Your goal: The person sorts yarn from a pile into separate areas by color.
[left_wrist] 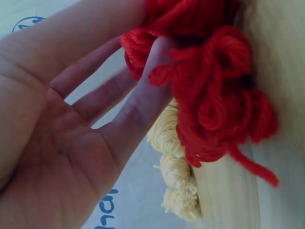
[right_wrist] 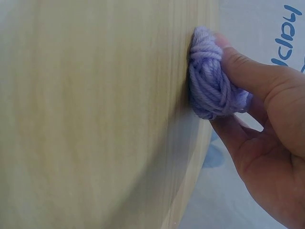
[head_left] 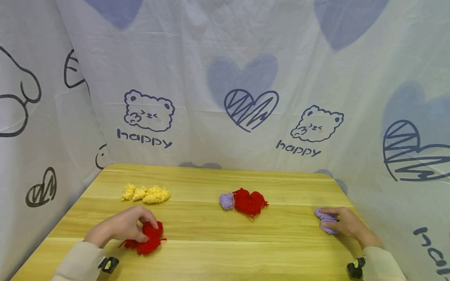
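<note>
At the table's left front, my left hand (head_left: 127, 223) holds a bundle of red yarn (head_left: 153, 236) between thumb and fingers. The left wrist view shows a finger pressed into its loops (left_wrist: 214, 105), and a loose strand (left_wrist: 255, 166) trails from it. Over at the right edge, my right hand (head_left: 349, 227) pinches a small skein of purple yarn (head_left: 327, 229). Seen from the right wrist, the thumb lies on one side of the wound purple yarn (right_wrist: 207, 78) and fingers on the other, close against the tabletop.
Several small yellow yarn skeins (head_left: 154, 194) lie in a row at the back left. Near the middle, a purple yarn ball (head_left: 226, 201) sits against a red yarn bundle (head_left: 249, 202). A printed white cloth (head_left: 197, 128) hangs behind and beside the wooden table (head_left: 225, 257).
</note>
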`<action>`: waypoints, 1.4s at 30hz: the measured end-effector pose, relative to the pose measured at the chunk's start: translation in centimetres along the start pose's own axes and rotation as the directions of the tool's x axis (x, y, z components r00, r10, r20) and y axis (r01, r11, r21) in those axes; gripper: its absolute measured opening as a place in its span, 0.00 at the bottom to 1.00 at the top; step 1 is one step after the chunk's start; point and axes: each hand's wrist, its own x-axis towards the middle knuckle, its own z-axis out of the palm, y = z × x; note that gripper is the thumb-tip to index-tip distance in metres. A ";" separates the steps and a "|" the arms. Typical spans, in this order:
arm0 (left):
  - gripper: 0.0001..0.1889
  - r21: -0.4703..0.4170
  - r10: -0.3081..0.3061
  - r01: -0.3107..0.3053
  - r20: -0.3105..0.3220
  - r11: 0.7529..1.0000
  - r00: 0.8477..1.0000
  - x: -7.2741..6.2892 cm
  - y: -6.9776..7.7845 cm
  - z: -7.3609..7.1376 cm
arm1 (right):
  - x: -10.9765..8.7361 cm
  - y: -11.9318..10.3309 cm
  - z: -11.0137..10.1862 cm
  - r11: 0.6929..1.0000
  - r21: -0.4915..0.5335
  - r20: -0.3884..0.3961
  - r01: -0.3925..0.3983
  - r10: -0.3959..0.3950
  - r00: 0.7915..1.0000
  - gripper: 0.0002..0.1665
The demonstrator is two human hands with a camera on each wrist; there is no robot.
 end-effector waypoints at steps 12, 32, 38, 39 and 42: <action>0.17 -0.026 0.002 -0.001 0.029 1.000 1.000 -0.2 1.4 -0.8 | 0.0 0.0 0.0 1.000 0.004 0.001 -0.006 0.006 1.000 0.30; 0.15 0.148 0.066 -0.046 -0.130 0.988 0.989 4.4 6.2 -0.9 | 0.1 -0.2 -0.1 0.999 0.016 0.018 -0.039 0.038 0.999 0.32; 0.15 0.183 0.121 -0.090 -0.167 0.979 0.978 6.1 6.6 0.0 | 0.2 -0.2 -0.1 1.000 0.005 0.001 -0.024 0.024 1.000 0.31; 0.15 0.188 0.129 -0.096 -0.172 0.978 0.977 6.4 6.6 0.2 | 0.2 -0.3 -0.1 1.000 0.005 -0.001 -0.025 0.025 1.000 0.30; 0.15 0.195 0.141 -0.106 -0.175 0.975 0.974 7.2 6.7 0.6 | 0.1 -0.4 -0.2 1.000 0.002 -0.001 -0.021 0.021 1.000 0.31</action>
